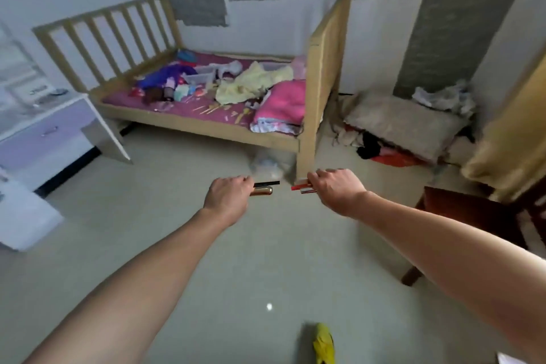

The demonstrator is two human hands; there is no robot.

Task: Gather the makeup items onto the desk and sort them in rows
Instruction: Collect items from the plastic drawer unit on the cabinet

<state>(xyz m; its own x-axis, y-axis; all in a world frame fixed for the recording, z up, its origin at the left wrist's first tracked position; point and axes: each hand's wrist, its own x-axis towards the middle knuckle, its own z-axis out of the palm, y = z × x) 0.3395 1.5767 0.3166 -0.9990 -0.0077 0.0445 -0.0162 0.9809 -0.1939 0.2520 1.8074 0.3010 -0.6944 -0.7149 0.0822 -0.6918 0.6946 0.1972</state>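
No readable text is showing.
Blur is hiding any lettering on the makeup sticks (pixel 261 190) and on the clutter (pixel 189 89) covering the bed (pixel 206 125).

My left hand (pixel 227 198) grips a gold tube (pixel 262 191) and a black stick (pixel 268 184); my right hand (pixel 336 189) pinches a red stick (pixel 296 187), both out before the cluttered wooden bed (pixel 206 126).
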